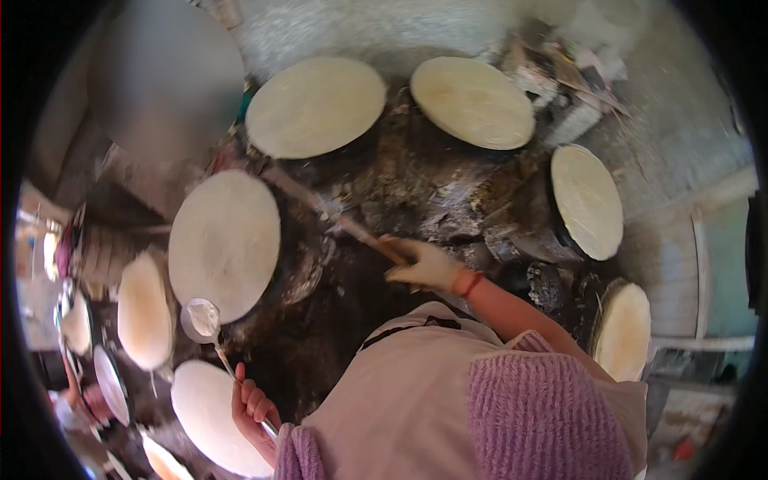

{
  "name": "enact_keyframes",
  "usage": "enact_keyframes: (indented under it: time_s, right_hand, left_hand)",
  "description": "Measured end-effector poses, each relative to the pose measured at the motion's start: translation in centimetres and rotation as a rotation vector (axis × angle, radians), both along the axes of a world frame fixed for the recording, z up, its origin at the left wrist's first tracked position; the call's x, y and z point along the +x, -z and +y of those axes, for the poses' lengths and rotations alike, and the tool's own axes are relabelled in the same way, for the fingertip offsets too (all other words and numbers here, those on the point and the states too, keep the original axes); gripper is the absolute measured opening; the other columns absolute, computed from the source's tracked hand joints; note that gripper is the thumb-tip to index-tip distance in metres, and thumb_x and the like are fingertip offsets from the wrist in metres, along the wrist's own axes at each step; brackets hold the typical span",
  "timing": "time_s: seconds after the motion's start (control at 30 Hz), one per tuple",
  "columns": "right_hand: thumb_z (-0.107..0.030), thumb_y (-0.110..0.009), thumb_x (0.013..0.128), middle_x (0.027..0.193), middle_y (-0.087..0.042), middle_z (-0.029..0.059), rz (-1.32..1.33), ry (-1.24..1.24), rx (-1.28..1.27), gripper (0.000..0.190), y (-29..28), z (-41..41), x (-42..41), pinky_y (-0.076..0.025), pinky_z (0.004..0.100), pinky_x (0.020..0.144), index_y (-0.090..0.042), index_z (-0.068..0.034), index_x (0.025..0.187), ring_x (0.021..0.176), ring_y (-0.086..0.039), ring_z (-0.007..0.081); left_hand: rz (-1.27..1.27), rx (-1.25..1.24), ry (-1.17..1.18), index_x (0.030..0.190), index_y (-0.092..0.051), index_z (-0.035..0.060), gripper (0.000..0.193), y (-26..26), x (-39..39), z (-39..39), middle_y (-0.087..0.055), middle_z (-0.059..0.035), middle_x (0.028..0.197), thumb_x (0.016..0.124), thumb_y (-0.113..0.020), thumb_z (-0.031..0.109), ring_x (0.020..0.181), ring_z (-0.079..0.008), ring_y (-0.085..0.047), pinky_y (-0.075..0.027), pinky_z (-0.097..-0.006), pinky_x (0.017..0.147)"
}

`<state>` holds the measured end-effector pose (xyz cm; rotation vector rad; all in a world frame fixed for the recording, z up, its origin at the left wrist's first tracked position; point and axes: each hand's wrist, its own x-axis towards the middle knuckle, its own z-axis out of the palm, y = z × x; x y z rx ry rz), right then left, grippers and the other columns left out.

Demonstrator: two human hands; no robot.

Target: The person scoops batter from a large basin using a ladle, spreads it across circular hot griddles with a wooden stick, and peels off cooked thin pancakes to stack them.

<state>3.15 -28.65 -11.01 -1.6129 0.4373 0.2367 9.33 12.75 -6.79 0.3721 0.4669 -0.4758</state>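
Observation:
In my left hand [255, 405] is the metal handle of a ladle [201, 318]. The ladle's bowl holds pale batter and overlaps the lower edge of a large round griddle covered with pale batter [225, 240]. My right hand [429, 264], with a red band at the wrist, grips a wooden stick [318, 204] that slants away to the upper left. Its far end lies near a second batter-covered griddle [315, 108]. Another wide pale round sheet [210, 414] lies beside and partly behind my left hand.
More coated griddles curve around me, including one at upper right [471, 102] and one at right [588, 201]. Dark, crusted ground [408, 186] lies between them. Rubble and scraps [564, 84] are heaped at upper right. A blurred patch hides the upper left. Another person's arm [72, 372] shows at far left.

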Motion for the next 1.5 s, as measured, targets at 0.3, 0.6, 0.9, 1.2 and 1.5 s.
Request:
enact_keyframes:
  time_s: [0.3,0.6,0.9,1.2,1.5]
  right_hand:
    - [-0.024,-0.070,0.085,0.091,-0.063,0.0044,-0.314,1.060,0.192,0.039,1.1,-15.3,-11.7,-0.046,0.0253,0.048,-0.060,0.000,0.115,0.060,-0.055,0.0088]
    - [-0.021,-0.076,0.078,0.100,-0.064,0.0097,-0.191,0.763,-0.126,0.044,1.6,-24.2,-2.4,-0.052,0.0268,0.065,-0.057,0.005,0.108,0.078,-0.062,0.0130]
    - [-0.034,-0.082,0.063,0.113,-0.057,0.0169,0.134,0.280,-1.194,0.074,1.8,-25.6,11.8,-0.049,0.0413,0.086,-0.053,-0.014,0.128,0.102,-0.059,0.0348]
    - [-0.028,-0.064,0.079,0.107,-0.061,0.0125,0.177,0.271,-1.331,0.052,2.6,-27.9,12.5,-0.051,0.0431,0.081,-0.054,-0.020,0.129,0.091,-0.063,0.0340]
    - [-0.017,-0.076,0.072,0.086,-0.069,0.0035,0.063,0.641,-0.855,0.048,-10.4,-37.6,10.5,-0.049,0.0246,0.057,-0.063,-0.009,0.117,0.061,-0.058,0.0078]
  left_hand:
    - [0.008,-0.295,0.466,0.135,-0.035,-0.0082,0.043,-1.0,5.6,-17.7,-0.034,0.0005,0.073,0.103,-0.036,0.019,0.047,-0.0055,-0.028,-0.030,-0.0186,0.036]
    - [-0.315,-0.515,0.814,0.142,-0.021,-0.0066,0.057,-7.5,10.7,-30.6,-0.035,-0.0004,0.071,0.103,-0.034,0.033,0.042,-0.0025,-0.028,-0.030,-0.0175,0.032]
    - [-0.043,-0.325,0.576,0.139,-0.031,-0.0039,0.044,-4.3,17.7,-31.8,-0.034,-0.0004,0.070,0.104,-0.030,0.023,0.044,-0.0057,-0.029,-0.030,-0.0197,0.033]
    - [-0.082,-0.132,0.423,0.133,-0.036,-0.0059,0.039,-1.2,22.5,-26.8,-0.034,-0.0007,0.070,0.104,-0.030,0.019,0.045,-0.0071,-0.029,-0.032,-0.0211,0.035]
    - [-0.034,-0.245,0.500,0.134,-0.036,-0.0052,0.039,-1.6,23.4,-29.0,-0.035,-0.0017,0.070,0.104,-0.029,0.019,0.045,-0.0075,-0.029,-0.032,-0.0230,0.036]
